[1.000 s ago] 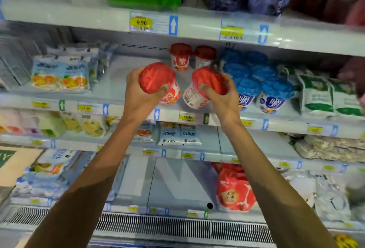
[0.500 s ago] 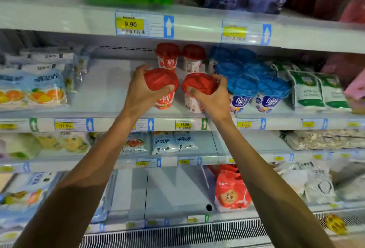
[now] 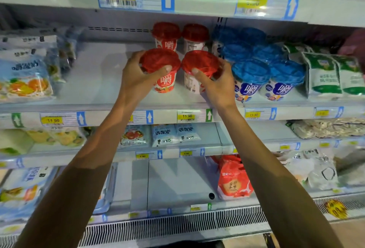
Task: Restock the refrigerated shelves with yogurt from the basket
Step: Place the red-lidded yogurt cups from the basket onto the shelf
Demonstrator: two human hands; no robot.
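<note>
- Two red-lidded cups are in hand: the left hand point(image 3: 138, 75) wraps its fingers over the lid of the left cup point(image 3: 162, 70), the right hand point(image 3: 215, 83) pinches the rim of the right cup point(image 3: 197, 70)
- Both sit just in front of the back pair of red cups point(image 3: 179, 36), the right one just left of the blue cups point(image 3: 262, 71)
- Set each base flat on the shelf point(image 3: 94, 81) before loosening the fingers
- Keep labels facing forward and rows straight
- The basket is out of sight
</note>
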